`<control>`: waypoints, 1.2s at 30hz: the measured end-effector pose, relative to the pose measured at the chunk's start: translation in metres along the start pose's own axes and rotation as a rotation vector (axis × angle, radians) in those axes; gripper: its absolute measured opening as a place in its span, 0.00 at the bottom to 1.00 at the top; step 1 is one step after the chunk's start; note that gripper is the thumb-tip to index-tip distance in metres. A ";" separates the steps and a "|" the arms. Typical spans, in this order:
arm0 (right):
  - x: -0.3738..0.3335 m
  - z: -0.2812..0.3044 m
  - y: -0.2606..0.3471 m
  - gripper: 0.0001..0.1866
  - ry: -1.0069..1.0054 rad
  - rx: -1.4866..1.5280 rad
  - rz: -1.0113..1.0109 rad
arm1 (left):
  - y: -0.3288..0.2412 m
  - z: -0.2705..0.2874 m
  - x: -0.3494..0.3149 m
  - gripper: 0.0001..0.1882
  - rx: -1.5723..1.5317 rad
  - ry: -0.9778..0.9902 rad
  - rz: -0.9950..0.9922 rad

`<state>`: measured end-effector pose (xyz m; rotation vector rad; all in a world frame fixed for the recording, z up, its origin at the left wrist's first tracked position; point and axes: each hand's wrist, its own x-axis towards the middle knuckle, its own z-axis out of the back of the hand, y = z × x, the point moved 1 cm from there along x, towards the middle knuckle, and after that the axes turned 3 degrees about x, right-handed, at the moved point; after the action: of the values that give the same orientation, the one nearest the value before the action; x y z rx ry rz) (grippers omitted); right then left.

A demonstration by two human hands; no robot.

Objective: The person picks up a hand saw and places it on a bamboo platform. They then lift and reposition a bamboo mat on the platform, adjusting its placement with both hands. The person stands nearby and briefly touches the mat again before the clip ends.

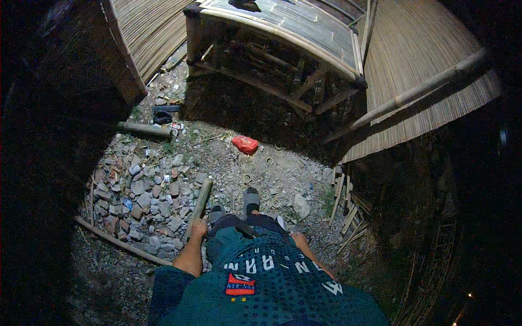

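My left hand (199, 228) is closed round a short length of bamboo (202, 199), whose cut end points forward over the stony ground. On the other side of my body, my right hand (298, 239) hangs low with its fingers curled and partly hidden by the shirt. A small pale, narrow thing (280, 221) shows just ahead of it; whether the hand grips it is hard to make out. My feet in grey footwear (251, 199) stand between the hands.
Broken bricks and stones (144, 198) cover the ground at left. A red plastic bag (245, 144) lies ahead, before a raised bamboo platform (272, 22). A bamboo pole (144, 129) lies at far left. Split bamboo sticks (353, 217) are piled at right, below a slatted panel (413, 119).
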<state>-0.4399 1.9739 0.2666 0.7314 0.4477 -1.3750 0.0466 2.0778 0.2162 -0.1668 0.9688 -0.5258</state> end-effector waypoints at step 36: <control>0.004 -0.014 -0.013 0.23 -0.113 -0.288 0.268 | -0.004 0.007 -0.009 0.30 -0.016 -0.007 -0.177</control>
<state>-0.4507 1.9803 0.2515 0.4561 0.4299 -1.0667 0.0468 2.0784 0.2278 -0.2701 0.9570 -0.6794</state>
